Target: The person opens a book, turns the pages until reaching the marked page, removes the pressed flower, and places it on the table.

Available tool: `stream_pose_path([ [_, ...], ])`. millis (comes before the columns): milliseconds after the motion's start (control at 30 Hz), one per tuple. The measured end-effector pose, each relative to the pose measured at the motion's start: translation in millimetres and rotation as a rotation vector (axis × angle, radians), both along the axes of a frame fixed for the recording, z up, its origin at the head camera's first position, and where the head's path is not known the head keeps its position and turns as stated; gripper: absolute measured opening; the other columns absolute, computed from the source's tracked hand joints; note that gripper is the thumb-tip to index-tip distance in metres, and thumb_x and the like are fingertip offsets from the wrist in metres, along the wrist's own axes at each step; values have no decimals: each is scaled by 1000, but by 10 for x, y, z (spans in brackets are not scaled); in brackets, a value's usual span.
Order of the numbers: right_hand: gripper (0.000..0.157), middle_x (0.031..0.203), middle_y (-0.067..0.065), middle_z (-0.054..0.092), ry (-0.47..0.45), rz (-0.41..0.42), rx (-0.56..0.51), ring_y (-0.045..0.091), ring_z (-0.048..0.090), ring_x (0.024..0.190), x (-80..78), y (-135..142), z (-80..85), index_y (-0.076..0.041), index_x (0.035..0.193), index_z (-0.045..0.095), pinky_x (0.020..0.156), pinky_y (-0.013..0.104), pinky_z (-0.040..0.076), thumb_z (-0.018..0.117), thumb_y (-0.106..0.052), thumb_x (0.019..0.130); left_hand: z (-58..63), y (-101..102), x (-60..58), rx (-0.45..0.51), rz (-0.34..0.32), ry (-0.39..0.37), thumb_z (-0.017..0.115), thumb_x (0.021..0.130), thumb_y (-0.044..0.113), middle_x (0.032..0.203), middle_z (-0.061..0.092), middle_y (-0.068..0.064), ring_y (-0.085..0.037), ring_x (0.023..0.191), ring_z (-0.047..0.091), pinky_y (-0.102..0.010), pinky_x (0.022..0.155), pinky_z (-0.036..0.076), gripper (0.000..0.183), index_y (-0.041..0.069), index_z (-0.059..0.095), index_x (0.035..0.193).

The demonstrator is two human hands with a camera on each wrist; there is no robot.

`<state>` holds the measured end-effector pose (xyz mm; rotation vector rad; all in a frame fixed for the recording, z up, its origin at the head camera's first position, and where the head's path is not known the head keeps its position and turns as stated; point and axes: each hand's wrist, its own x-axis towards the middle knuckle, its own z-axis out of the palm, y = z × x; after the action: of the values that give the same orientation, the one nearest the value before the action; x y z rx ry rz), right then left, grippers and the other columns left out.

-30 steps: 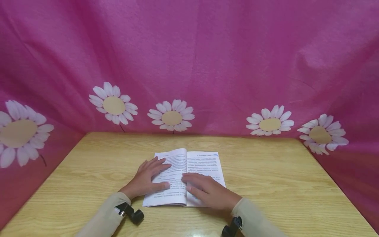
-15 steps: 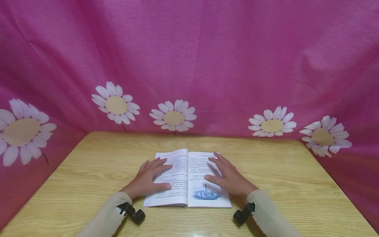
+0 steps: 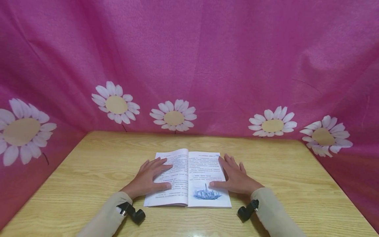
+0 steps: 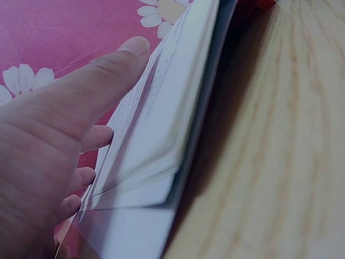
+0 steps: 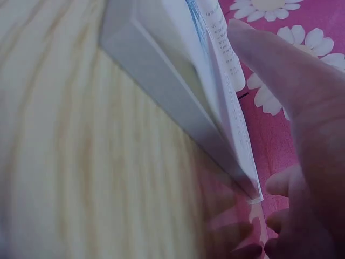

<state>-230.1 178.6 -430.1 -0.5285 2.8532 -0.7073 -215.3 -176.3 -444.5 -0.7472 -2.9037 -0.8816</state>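
An open book [image 3: 202, 168] lies on the table, with printed text on both pages and a blue city picture [image 3: 205, 193] low on the right page. My left hand [image 3: 147, 179] rests spread on the left page, its thumb [image 4: 116, 67] straight along the print in the left wrist view. At the book's right edge is my right hand [image 3: 238, 179], fingers straight and beside the edge. Its thumb [image 5: 269, 56] reaches over the right page; whether it touches the paper I cannot tell. Neither hand grips anything.
The wooden table [image 3: 281, 171] extends around the book on all sides. A pink curtain [image 3: 219, 72] with white daisies stands along the back and both sides. Black wrist cameras [image 3: 134, 214] sit on both sleeves.
A page has gone over to the left, baring the right page with the city picture. My right hand has moved from the book's middle to its right edge. The left hand stays put.
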Motion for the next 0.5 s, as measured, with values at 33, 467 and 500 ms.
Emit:
stream_pose_path([
  [33, 118, 162, 13, 2, -3, -2, 6, 36, -2, 147, -1, 1, -2, -15, 156, 13, 112, 63, -4, 62, -78, 69, 3, 1, -1, -3, 1, -1, 64, 77, 68, 156, 31, -3, -28, 146, 16, -56, 115, 3, 78, 28, 49, 142],
  [467, 130, 161, 18, 3, -3, 18, 77, 40, -2, 146, 16, -1, 3, -12, 156, 13, 112, 61, -3, 66, -81, 60, 8, -7, -7, -2, -14, 17, 64, 78, 66, 155, 33, -5, -30, 145, 19, -56, 115, 4, 76, 27, 50, 142],
  [500, 130, 161, 17, 3, -4, 19, 85, 39, -2, 146, 17, -2, -1, -12, 156, 12, 113, 61, -4, 66, -81, 60, 7, -8, -7, -3, -13, 15, 64, 78, 66, 155, 33, -5, -30, 145, 18, -56, 115, 4, 76, 27, 49, 142],
])
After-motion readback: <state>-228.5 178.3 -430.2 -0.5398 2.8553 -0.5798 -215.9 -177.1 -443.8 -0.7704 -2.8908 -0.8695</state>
